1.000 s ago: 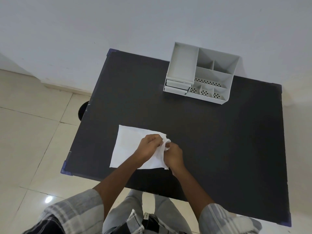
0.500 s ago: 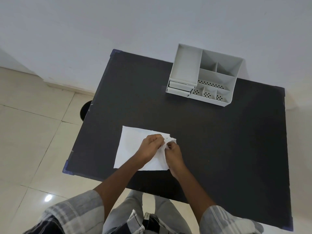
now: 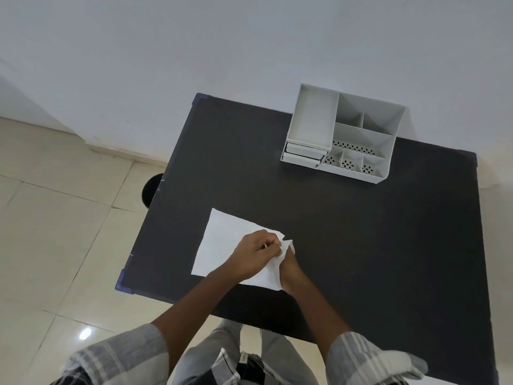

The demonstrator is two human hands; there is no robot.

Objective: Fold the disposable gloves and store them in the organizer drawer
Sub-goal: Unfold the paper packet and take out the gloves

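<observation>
- Gloves (image 3: 222, 245): flat white sheet near table's (image 3: 361, 245) left front corner.
- Left hand (image 3: 256, 252), right hand (image 3: 291, 269): both pinch its right edge, apparently lifted.
- Organizer (image 3: 347, 134): far edge, drawers closed.

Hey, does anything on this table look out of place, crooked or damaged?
Nothing looks damaged or spilled. The white sheet lies skewed to the table edge, and both hands, left and right, pinch its rumpled right corner. The organizer sits slightly turned, its lower drawer sticking out a little.
</observation>
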